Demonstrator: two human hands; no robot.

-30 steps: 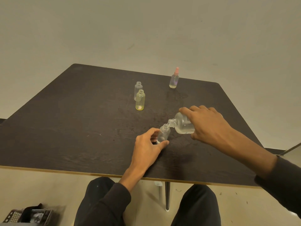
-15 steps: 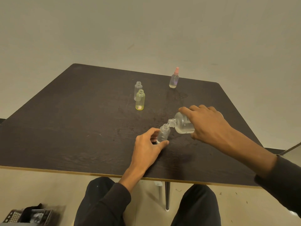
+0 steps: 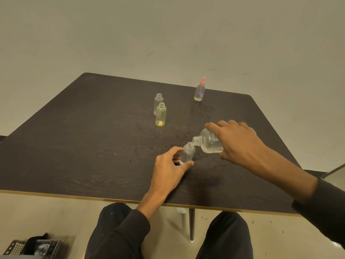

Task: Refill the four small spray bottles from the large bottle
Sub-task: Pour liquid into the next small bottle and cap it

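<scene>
Tipping the slippery large bottle (image 3: 210,142), the right hand (image 3: 237,144) wraps its middle; the left hand (image 3: 168,171) pinches the light small bottle (image 3: 187,154) low.

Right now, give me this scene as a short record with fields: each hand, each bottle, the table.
left hand: grips the clear small bottle, upright on the table, no cap
right hand: holds the large bottle tilted, its mouth at the small bottle's neck
yellow bottle: upright, uncapped, mid-table
clear bottle behind it: upright, uncapped
pink-capped bottle: upright, capped, near the far edge
fill levels: too faint to tell
</scene>
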